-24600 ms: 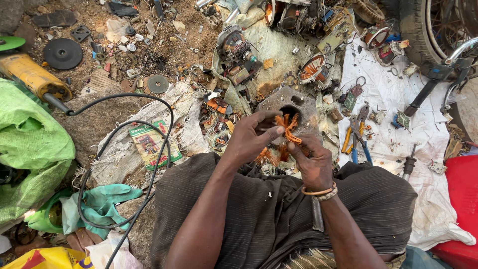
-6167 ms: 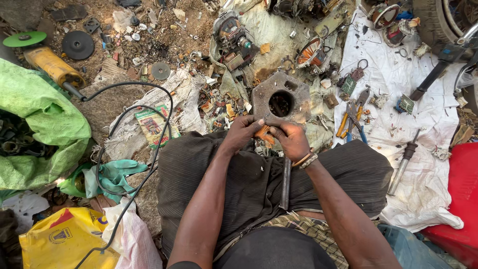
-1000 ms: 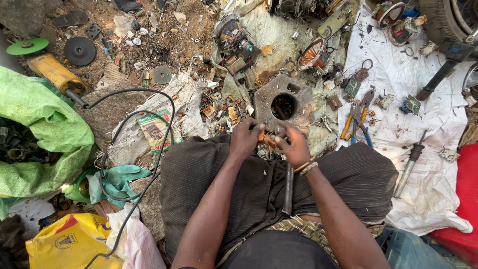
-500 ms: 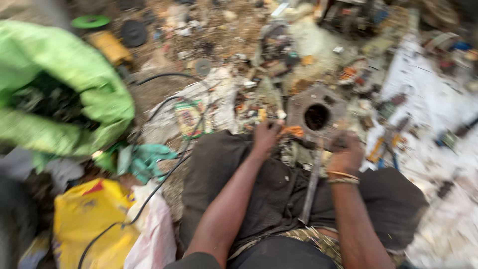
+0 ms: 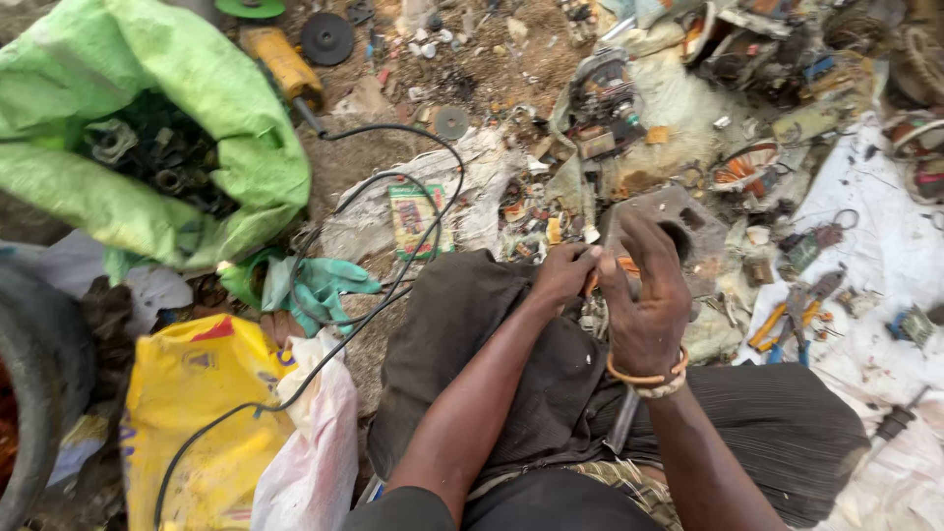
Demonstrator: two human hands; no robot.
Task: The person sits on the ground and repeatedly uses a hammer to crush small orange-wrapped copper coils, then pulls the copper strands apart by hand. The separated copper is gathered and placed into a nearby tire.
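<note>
The grey, boxy metal motor housing [image 5: 678, 231] rests at the knees. Both hands, left hand [image 5: 562, 277] and right hand [image 5: 644, 300], pinch orange copper winding wire [image 5: 621, 265] at its edge; the wire looks only partly pulled free.

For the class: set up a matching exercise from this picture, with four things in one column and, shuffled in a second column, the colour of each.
Things:
1. Big sack
2. Plastic bag
3. Cable
4. Cloth

Colours:
A. Black
B. White
C. Green
D. Yellow

Pairs: 1-C, 2-D, 3-A, 4-B
</note>
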